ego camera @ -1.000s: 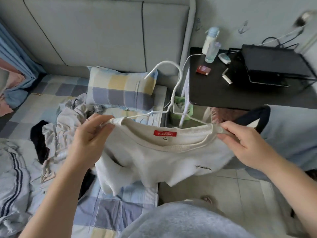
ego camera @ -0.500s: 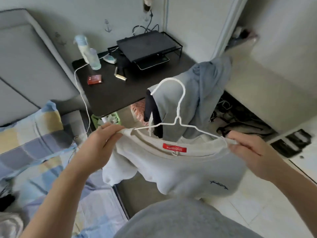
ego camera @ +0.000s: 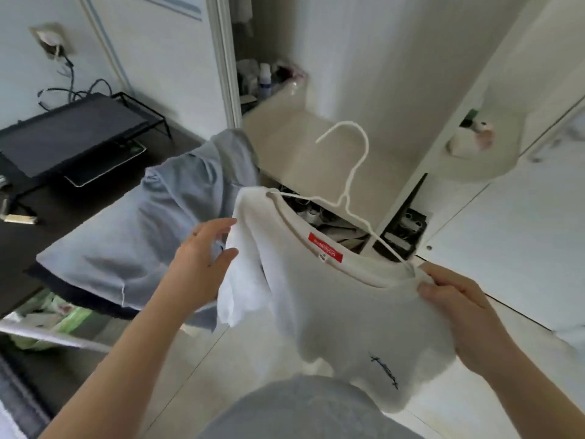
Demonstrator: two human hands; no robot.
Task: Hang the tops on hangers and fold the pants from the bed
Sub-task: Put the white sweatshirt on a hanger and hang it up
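Your left hand & right hand: forearms bare to the frame edge. Below both grips, nearer you: plain mid-grey garment, soft smooth fabric, rounded outline.

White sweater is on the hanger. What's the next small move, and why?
Probably the left hand takes the hook of the white wire hanger: the white knit sweater already sits over both hanger arms, the right hand pinches one shoulder, and the left is open beside the sleeve.
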